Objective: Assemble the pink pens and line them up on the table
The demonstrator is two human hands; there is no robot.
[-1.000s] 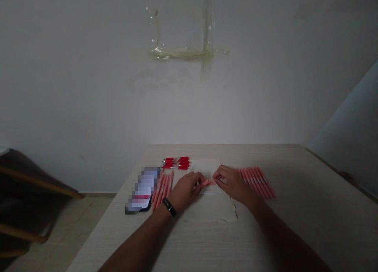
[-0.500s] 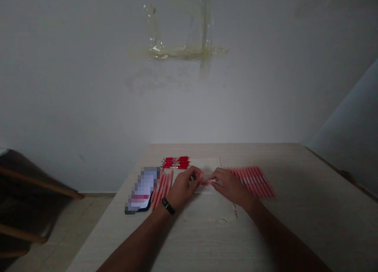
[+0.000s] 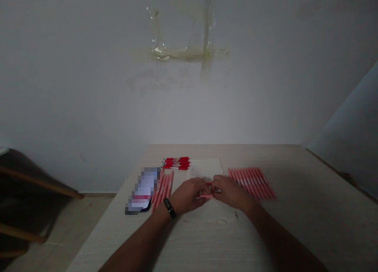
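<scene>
Over a pale sheet [image 3: 206,167] on the table, my two hands meet fingertip to fingertip. My left hand [image 3: 191,193], with a black band on its wrist, is closed around a pink pencil [image 3: 206,196]. The fingers of my right hand [image 3: 227,189] are pinched at the right end of the pink pieces. A second bit of pink shows just above, between the fingertips; whether it is a separate piece I cannot tell. To the right of my right hand lies a neat row of pink pencils [image 3: 252,182]. Left of my left hand is a smaller group of pink pencils [image 3: 163,189].
Several red pens [image 3: 176,163] lie stacked behind my left hand. A phone [image 3: 143,191] with a blurred screen rests at the table's left side. A thin curl [image 3: 222,222] and small dark scraps [image 3: 236,215] lie near the front of the sheet. The wall stands behind the table.
Both hands have come lower and closer together. My left hand has turned so its back faces up more. The pink pieces between the fingers have shifted nearer to me.
</scene>
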